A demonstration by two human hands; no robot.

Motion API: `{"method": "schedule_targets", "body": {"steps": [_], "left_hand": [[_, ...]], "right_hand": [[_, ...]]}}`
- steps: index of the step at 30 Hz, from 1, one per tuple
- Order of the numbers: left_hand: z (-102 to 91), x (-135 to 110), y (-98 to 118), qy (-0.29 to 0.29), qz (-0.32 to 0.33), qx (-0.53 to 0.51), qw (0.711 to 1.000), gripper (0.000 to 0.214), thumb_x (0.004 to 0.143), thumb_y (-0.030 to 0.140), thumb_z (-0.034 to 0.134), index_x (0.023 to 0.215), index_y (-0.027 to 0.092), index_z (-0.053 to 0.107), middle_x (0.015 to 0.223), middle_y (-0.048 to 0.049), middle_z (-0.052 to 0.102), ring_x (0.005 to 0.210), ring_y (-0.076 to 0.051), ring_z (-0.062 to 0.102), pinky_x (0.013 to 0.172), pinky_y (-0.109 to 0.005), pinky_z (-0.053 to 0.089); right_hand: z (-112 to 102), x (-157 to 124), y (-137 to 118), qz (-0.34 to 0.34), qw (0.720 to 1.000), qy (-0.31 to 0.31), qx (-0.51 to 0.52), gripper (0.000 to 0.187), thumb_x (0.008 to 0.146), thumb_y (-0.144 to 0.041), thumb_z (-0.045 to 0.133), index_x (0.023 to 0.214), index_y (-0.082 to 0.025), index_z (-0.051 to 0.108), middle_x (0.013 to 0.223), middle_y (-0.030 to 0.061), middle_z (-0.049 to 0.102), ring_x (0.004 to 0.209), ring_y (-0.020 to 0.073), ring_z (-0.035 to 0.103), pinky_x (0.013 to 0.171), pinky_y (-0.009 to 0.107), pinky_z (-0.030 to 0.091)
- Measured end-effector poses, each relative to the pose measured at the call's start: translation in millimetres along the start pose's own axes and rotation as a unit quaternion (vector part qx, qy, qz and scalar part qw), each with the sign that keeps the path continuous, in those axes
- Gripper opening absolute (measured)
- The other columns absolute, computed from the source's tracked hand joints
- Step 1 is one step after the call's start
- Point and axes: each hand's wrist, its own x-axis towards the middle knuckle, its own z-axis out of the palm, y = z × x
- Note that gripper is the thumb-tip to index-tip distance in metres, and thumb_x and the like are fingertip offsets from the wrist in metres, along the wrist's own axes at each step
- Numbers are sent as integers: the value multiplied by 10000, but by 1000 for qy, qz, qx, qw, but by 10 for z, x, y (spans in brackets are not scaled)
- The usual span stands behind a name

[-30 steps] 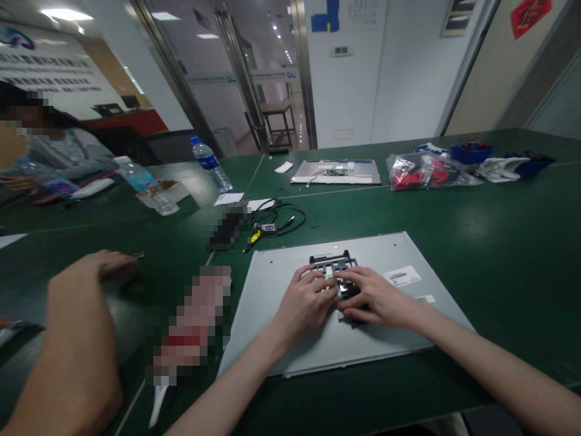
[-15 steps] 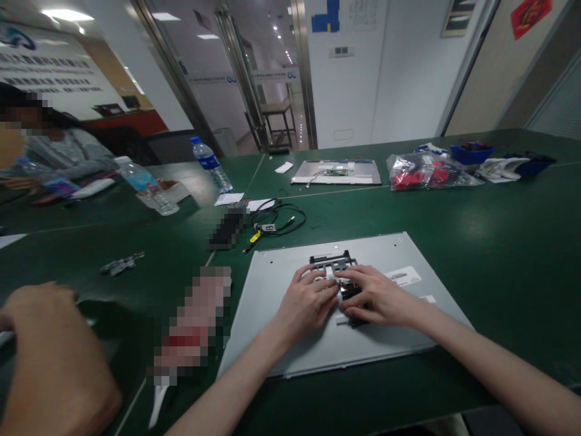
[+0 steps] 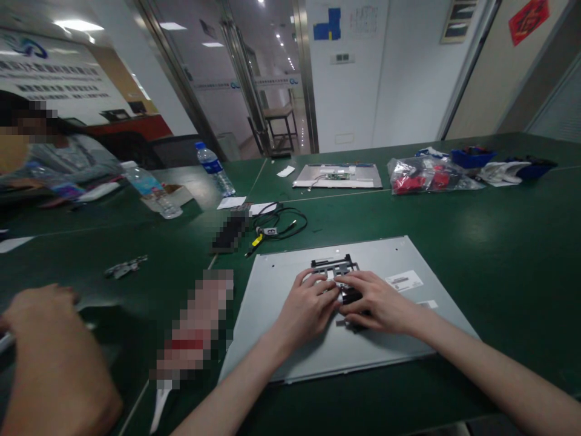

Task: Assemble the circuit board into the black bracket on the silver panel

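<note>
A flat grey panel, like the back of a display screen, lies on the table in front of me. On its middle sits a black slotted frame, partly covered by my hands. My left hand rests at the frame's left side, its fingers bent together over a small pale part whose kind I cannot make out. My right hand curls from the right over the dark lower part of the frame, thumb and fingers gripping around it. The fingertips of both hands nearly meet, hiding what lies between them.
Left of the panel are a blurred-out pinkish packet, a phone-like dark slab and a coiled black cable. Another person's arm reaches in at left. Bottles, a second panel and a plastic bag stand farther back.
The view has tilted up slightly, so everything sits a little lower in the picture. Both hands stay at the black frame with only slight finger movement.
</note>
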Motion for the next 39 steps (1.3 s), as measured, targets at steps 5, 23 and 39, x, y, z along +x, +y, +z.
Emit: {"method": "schedule_targets", "body": {"steps": [5, 23, 39], "left_hand": [[-12, 1, 0, 9, 2, -5, 1000, 210, 955, 263, 529, 1106, 234, 673, 1106, -38, 706, 1086, -246, 583, 1058, -506, 327], [-22, 1, 5, 6, -1, -20, 1000, 204, 914, 269, 576, 1093, 221, 662, 1129, -55, 693, 1090, -249, 592, 1069, -519, 329], [-1, 0, -6, -9, -2, -19, 1000, 238, 942, 290, 544, 1146, 225, 648, 1170, -53, 682, 1136, -258, 577, 1090, -522, 318]], "right_hand": [[-22, -5, 9, -2, 1000, 10, 6, 186, 934, -338, 614, 1045, -305, 760, 1460, 77, 486, 1314, 288, 438, 1062, 516, 388], [9, -13, 19, 0, 1000, 18, -12, 235, 954, -358, 591, 1149, -326, 719, 1454, 68, 493, 1305, 286, 449, 1058, 510, 398], [0, -15, 20, 7, 1000, 11, -12, 203, 945, -355, 603, 1078, -310, 750, 1451, 58, 497, 1312, 280, 444, 1065, 510, 395]]}}
